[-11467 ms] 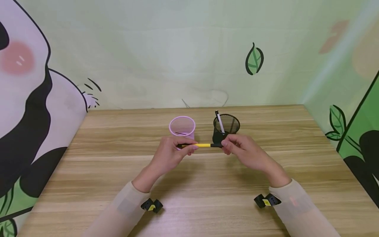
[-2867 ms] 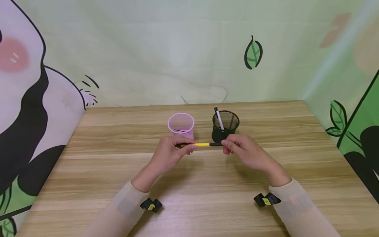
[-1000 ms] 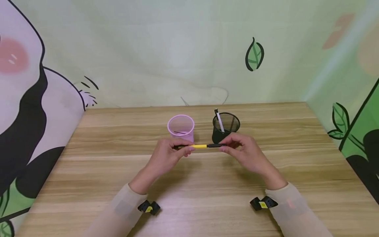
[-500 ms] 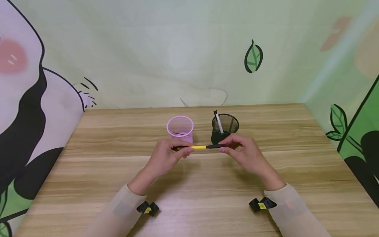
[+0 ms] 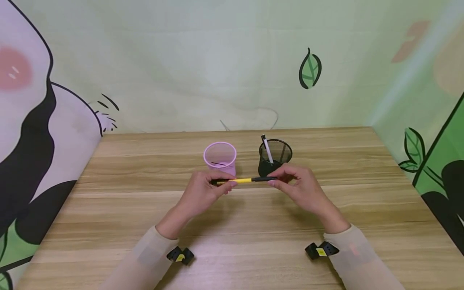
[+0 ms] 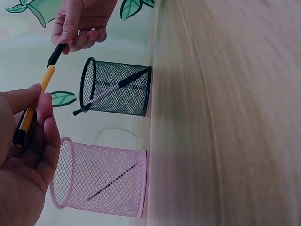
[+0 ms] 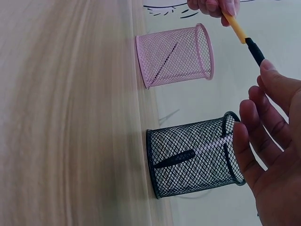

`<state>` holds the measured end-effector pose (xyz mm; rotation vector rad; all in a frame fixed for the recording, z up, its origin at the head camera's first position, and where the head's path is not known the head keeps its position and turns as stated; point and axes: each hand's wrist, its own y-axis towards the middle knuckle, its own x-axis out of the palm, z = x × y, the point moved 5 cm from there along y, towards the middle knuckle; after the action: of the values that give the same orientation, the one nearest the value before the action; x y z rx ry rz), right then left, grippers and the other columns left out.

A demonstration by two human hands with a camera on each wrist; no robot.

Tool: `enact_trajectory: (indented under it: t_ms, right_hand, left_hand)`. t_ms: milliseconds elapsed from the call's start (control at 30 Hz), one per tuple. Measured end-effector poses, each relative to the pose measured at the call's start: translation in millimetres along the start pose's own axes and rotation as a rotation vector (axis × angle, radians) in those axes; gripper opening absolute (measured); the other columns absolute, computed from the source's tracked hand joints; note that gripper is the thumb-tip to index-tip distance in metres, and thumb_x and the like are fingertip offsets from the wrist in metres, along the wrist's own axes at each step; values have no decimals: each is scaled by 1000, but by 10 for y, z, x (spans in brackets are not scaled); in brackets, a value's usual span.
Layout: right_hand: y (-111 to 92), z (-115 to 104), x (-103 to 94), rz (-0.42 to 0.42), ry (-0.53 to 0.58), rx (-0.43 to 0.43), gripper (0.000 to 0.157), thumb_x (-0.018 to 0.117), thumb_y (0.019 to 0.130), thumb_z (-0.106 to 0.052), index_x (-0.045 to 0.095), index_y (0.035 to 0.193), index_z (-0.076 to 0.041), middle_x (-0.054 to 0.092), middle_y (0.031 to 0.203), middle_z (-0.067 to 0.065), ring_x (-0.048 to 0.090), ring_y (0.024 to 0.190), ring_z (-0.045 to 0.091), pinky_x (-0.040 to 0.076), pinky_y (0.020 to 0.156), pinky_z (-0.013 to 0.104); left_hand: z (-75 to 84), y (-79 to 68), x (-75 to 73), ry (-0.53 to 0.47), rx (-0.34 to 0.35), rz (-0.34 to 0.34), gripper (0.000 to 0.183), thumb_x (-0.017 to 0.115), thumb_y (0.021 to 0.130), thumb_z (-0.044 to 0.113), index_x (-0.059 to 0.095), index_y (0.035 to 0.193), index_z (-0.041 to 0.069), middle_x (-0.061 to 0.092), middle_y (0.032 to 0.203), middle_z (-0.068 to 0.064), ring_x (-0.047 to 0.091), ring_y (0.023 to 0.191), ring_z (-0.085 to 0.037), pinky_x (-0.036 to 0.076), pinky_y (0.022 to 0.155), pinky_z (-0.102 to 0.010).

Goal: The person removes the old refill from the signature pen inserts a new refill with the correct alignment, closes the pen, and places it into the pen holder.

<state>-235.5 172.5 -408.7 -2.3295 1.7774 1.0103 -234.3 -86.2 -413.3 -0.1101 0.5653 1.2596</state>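
Yellow pen (image 5: pixel 248 180) shows more black end (image 5: pixel 262 179) than seconds ago; looks mid-handling. Left hand (image 5: pixel 203 189) pinches barrel (image 5: pixel 241 181), right hand (image 5: pixel 296 187) pinches black end. Held between them, outside pink cup (image 7: pixel 181 61) and black cup (image 7: pixel 207 170).

One pen (image 5: pixel 267 150) is in the pen pot (image 5: pixel 276 160) on the surface (image 5: pixel 250 237). On the pen pot's left is another pot (image 5: pixel 222 156), and in front is my own pen (image 5: pixel 243 181).

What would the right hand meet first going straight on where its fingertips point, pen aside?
Likely the left hand, gripping the other end of the yellow pen: the fingertips of the right hand point roughly along it. Depth is unclear.
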Motion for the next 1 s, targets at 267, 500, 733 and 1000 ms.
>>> enact_trajectory:
  t_ms: [267,500,733,1000]
  right_hand:
    - [5,-5,9,-13,-2,0,9,81,89,-11,80,97,-15,75,90,-3,66,78,11,55,69,25]
    - [4,-30,57,-41,9,-12,9,83,88,-12,80,95,-17,74,87,-5,65,76,12,55,68,27]
    - [3,-44,108,-56,23,-21,9,83,88,-11,80,94,-16,73,84,-4,65,74,12,55,67,25]
    - [-12,-59,169,-68,22,-3,9,83,88,-12,78,92,-18,71,82,-5,64,75,12,54,68,26]
  left_hand:
    - [38,0,-4,51,39,25,7,83,89,15,83,96,14,76,80,2,53,61,-6,42,51,-20]
    - [64,-12,31,59,65,0,9,84,88,14,83,96,13,77,82,3,60,66,-8,50,56,-21]
    - [106,-16,50,91,98,-10,7,84,87,14,83,94,12,77,82,2,64,68,-7,56,59,-22]
    - [132,-32,85,177,137,-14,8,84,88,21,82,93,15,76,81,6,63,68,-4,55,61,-21]
